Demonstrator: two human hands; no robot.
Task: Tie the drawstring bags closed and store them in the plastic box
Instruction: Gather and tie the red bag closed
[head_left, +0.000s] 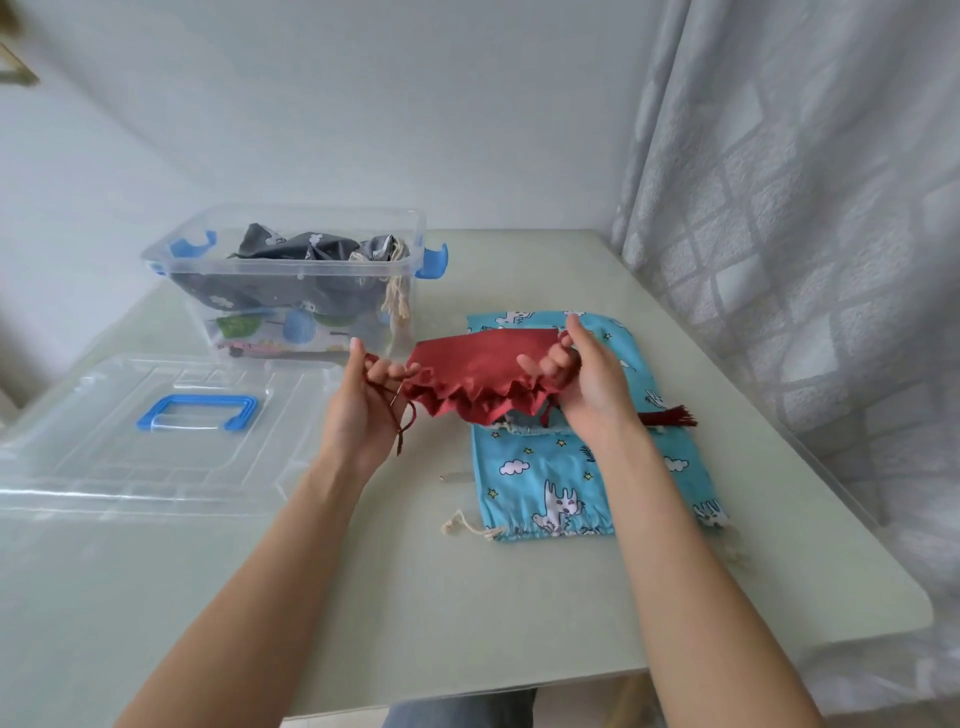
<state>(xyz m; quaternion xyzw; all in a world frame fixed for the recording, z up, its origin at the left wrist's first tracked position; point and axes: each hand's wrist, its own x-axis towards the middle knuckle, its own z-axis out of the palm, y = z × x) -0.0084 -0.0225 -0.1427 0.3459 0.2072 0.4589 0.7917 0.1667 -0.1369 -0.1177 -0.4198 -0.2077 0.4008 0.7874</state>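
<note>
Pale green table (467, 623) by grey curtain (805, 234); both hands (363, 410) (592, 384) gripping red bag (478, 374).

Both forearms reach forward above the table (363, 597); left hand (363, 410) and right hand (587, 384), palms up, fingers curled, pinch the red bag (467, 374).

Table (519, 597): box (291, 270), lid (130, 441), blue bags (582, 467).

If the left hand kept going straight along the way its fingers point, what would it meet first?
Probably the clear plastic box. The left hand, pinching the red bag's drawstring, points up-image and away, toward the box's near wall. Depth is uncertain; it might pass to the box's right.
</note>
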